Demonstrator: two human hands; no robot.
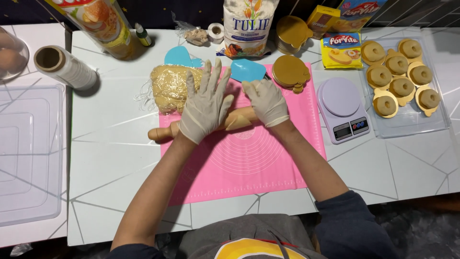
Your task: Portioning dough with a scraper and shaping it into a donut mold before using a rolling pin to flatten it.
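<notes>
On the right of the bench (120, 158), a shallow clear tray (433, 125) holds seven ring-shaped pastries (401, 87), each sitting on its own small gold card. On the left lies a large clear plastic lid or bin (28, 153), nothing visible in it, and the edge of a clear bowl (10, 52) at the far left corner shows pale rounded things inside that cannot be made out. At the back stand a white flour bag (247, 26), a tall yellow bottle (103, 29) and yellow packets (341, 50); a stack of gold cards (290, 72) lies just beside a lilac kitchen scale (341, 109). The wooden rolling pin (163, 133) lies across the upper part of the pink silicone mat (249, 163), its left handle sticking out past the mat's edge; it is light brown, smooth and slightly angled. The gloved left hand (206, 105) rests on it flat, fingers spread, not gripping. The gloved right hand (266, 100) presses on the pin with fingers curled over it. Behind the left hand sits a lump of pale crumbly dough (168, 86) in clear wrap, with two blue scrapers (247, 70) nearby.
</notes>
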